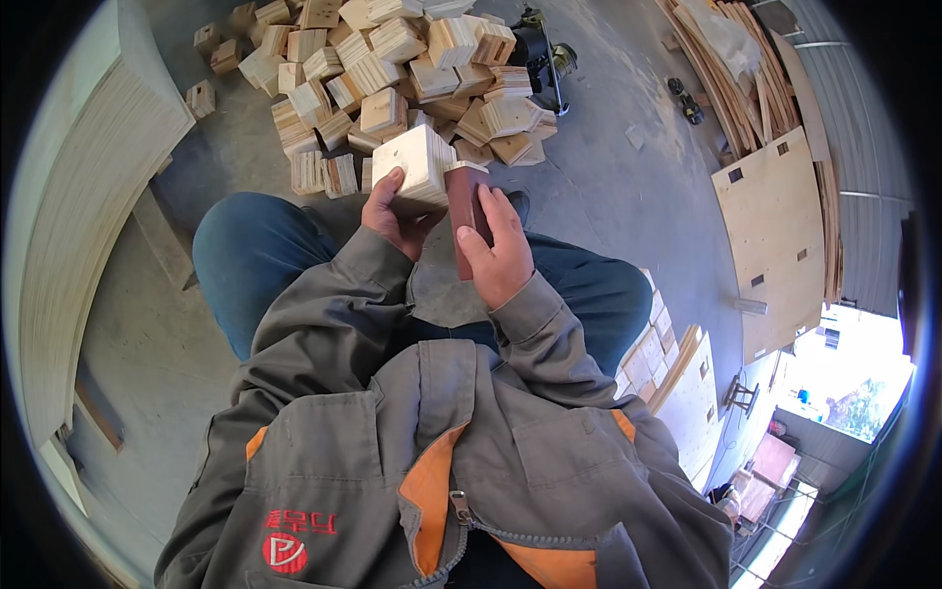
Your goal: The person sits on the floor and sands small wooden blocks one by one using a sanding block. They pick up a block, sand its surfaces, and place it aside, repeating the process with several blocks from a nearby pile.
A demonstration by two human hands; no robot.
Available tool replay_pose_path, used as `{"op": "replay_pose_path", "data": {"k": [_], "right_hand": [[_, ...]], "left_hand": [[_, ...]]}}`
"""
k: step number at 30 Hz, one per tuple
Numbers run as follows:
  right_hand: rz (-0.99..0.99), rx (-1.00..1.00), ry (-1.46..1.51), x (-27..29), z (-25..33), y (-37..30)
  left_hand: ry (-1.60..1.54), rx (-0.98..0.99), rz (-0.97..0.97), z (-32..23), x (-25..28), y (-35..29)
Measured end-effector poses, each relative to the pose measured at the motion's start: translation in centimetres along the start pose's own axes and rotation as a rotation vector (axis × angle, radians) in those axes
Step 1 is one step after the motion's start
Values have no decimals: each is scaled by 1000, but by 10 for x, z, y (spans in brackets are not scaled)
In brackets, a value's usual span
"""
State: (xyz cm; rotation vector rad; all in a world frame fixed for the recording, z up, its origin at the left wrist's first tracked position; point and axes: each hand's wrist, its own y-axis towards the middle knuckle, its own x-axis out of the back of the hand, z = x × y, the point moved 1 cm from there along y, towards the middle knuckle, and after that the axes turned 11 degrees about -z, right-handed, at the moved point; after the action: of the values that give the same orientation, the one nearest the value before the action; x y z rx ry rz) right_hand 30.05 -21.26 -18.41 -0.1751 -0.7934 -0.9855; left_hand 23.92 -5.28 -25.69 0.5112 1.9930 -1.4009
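My left hand (394, 218) grips a pale plywood block (410, 162) from its near left corner, thumb on the face and the other fingers below. The block is held up in front of my knees. In my right hand (502, 250) is a long reddish-brown sanding block (465, 218), with pale wood showing at its far end. My right fingers and thumb close over its right side. The sanding block is tilted along the right edge of the plywood block and appears to touch it. Just beyond both hands lies a heap of similar plywood blocks (383, 108).
A black power tool (540, 59) stands at the heap's right. Stacked plywood sheets (88, 226) rise on the left. Boards (770, 236) with square holes lean at the right, with long strips behind. More blocks (648, 358) are stacked beside my right knee.
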Motion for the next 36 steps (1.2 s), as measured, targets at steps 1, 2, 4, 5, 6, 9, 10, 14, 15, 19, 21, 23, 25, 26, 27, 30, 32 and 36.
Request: {"op": "replay_pose_path", "data": {"k": [1,2,4,5,6,9,10,14,15,19,21,23,25,26,27,30,32,36], "right_hand": [[-4,8,7,0,2,1],[-8,15,14,-1,3,3],[-21,10,33,-3,-2,12],[-26,-3,47,-9,-13,21],[-34,-21,59,-13,-23,31],[-49,-148,36,-17,-40,72],[-40,-157,34,-18,-41,74],[-21,-158,48,-18,-38,61],[-20,-149,60,-17,-34,47],[14,45,20,-5,-5,-7],[4,36,4,-1,0,-11],[-33,60,-5,-6,-13,0],[-113,-4,-9,-18,-34,28],[-83,-108,12,-21,-39,48],[-51,-211,33,-20,-41,62],[5,-174,-24,-22,-38,72],[-32,-115,10,-19,-36,51],[22,16,32,-10,-19,-13]], "left_hand": [[3,-7,14,0,0,0],[6,-14,28,-1,1,1],[29,-9,79,0,4,5],[48,0,112,1,6,8],[69,15,144,2,8,10],[174,49,146,7,-5,-11],[181,68,153,8,0,-8],[111,60,162,6,2,-6],[91,48,162,7,2,-4],[78,-20,13,-3,6,0],[94,-24,-5,-2,4,0],[116,-18,13,3,4,1],[194,-4,92,9,4,0],[234,1,133,11,3,0],[233,-1,136,12,3,0],[209,0,122,8,5,-1],[198,10,131,8,4,-4],[71,6,17,-1,8,4]]}}
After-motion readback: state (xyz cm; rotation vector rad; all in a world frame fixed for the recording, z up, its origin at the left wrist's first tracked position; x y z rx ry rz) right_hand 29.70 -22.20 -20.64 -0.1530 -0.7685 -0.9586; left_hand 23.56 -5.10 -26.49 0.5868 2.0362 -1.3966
